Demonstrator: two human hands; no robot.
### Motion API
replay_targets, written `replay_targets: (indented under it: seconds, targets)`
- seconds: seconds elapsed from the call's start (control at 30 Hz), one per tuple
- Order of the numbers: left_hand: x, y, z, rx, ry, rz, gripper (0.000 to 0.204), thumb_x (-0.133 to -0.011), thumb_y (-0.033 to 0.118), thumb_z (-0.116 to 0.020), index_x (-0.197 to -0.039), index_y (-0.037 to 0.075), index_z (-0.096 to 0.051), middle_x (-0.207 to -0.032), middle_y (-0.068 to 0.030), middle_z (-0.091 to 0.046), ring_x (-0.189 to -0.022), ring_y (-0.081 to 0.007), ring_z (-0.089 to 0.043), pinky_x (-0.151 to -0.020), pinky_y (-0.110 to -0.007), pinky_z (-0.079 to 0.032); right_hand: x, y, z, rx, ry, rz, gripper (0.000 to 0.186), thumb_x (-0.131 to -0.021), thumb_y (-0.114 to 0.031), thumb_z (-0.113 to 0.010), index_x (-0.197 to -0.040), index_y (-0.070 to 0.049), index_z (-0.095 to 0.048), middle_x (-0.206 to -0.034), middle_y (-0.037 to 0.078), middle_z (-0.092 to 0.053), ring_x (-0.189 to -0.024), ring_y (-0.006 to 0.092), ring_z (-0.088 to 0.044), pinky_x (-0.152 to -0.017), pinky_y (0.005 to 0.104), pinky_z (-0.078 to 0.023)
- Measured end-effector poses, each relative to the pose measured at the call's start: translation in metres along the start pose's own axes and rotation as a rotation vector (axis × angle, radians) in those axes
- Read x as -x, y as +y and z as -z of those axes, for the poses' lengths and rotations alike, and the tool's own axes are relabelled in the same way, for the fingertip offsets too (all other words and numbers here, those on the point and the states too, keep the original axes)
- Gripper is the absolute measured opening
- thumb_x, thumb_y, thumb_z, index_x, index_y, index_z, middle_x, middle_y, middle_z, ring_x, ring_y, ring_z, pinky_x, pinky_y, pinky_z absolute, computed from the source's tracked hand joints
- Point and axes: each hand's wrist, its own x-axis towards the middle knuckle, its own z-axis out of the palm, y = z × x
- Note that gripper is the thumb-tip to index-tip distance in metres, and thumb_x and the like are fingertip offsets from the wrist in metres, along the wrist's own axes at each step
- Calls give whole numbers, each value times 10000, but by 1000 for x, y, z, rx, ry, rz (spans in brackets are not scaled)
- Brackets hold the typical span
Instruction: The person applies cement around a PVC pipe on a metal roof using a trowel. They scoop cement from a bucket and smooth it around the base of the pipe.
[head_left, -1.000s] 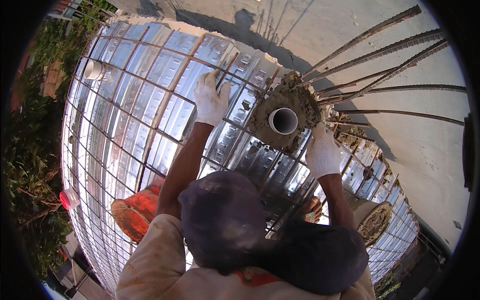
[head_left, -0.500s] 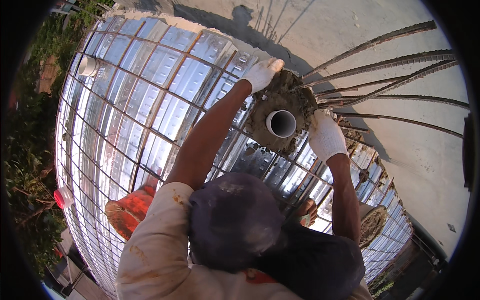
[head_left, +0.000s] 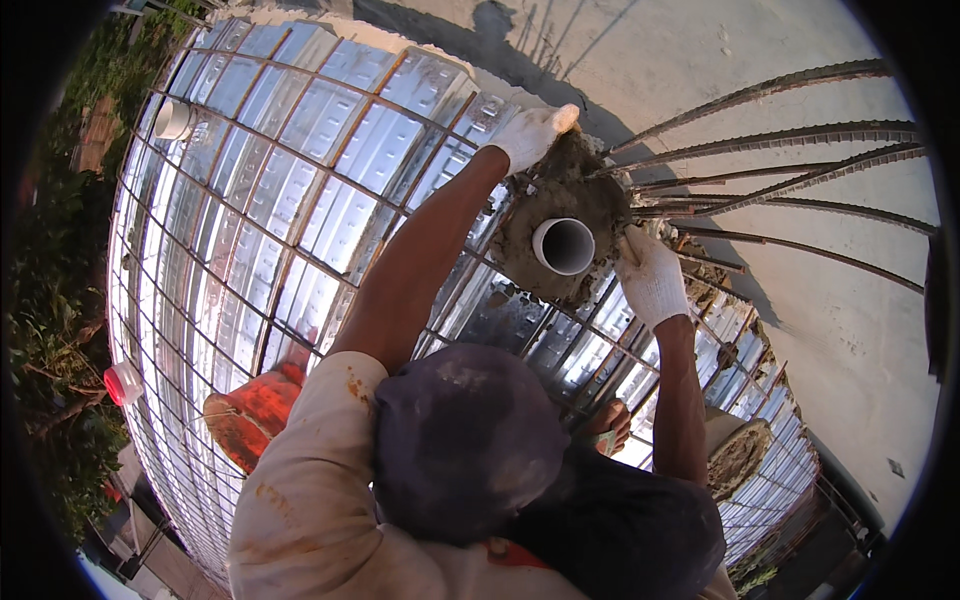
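A round white plastic pipe (head_left: pixel 541 236) stands out of a patch of wet grey mortar (head_left: pixel 520 225) on the rebar-covered metal deck. At the patch's far corner is my left hand (head_left: pixel 530 140) in a white knit glove. Its fingers are curled in against the mortar, and the back of the hand hides what they hold, if anything. My right hand (head_left: pixel 652 280), gloved the same way, bends its fingers against the patch's right edge, apart from the pipe. What lies inside those fingers is also hidden.
Thick rebar ends (head_left: pixel 770 135) jut toward the right in front of a concrete wall (head_left: pixel 800 290). An orange bucket (head_left: pixel 258 415) stands at left, and a mortar-caked container (head_left: pixel 742 460) at right. Another white pipe (head_left: pixel 173 121) and a red-capped one (head_left: pixel 124 383) stand near the deck's left side.
My left hand has shifted slightly away from me and to the right along the mortar's far edge. My right hand's fingers have moved slightly toward me. The pipe stays put.
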Motion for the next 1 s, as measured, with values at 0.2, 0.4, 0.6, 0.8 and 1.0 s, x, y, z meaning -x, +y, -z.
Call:
replay_targets:
  seconds: [0.2, 0.4, 0.6, 0.8, 1.0]
  targets:
    - [6, 8, -8, -4, 105, 15, 810, -1060, 710, -429, -1360, 9, -701, -1344, -277, -710, -1282, -441, -644, -1112, -466, -469, 21, -25, 23, -43, 24, -109, 249, -936, -35, -624, -1176, 30, -613, -1095, 283, -673, -1052, 501, -653, -927, 504, -539]
    - [-1, -1, -8, 11, 53, -61, 797, -1071, 693, -430, -1335, -5, -710, -1332, -274, -716, -1273, -434, -655, -1103, -453, -481, -6, -14, 9, 142, -36, -106, 271, -931, -51, -644, -1198, -4, -640, -1203, 273, -716, -1153, 471, -685, -966, 531, -565]
    - [2, -9, -12, -47, 185, -118, 733, -1083, 646, -445, -1311, 9, -727, -1262, -268, -737, -1251, -434, -665, -1095, -462, -488, -7, -12, 15, 106, 0, -110, 350, -913, -19, -606, -1261, 12, -636, -1218, 256, -731, -1185, 457, -683, -990, 518, -566]
    - [4, 5, -11, -42, 274, -96, 629, -1085, 575, -470, -1313, 55, -742, -1283, -271, -726, -1261, -459, -651, -1085, -502, -495, -36, -14, 13, 202, -88, -29, 180, -878, -29, -613, -1054, 3, -596, -1130, 285, -718, -1117, 494, -666, -934, 568, -549]
    - [11, 17, -13, -57, 251, -72, 596, -1092, 546, -483, -1306, 51, -736, -1254, -259, -737, -1209, -464, -670, -1051, -519, -512, -16, -20, 24, 201, -90, -133, 200, -899, -56, -627, -1093, -9, -626, -1115, 275, -725, -1114, 482, -681, -952, 558, -560]
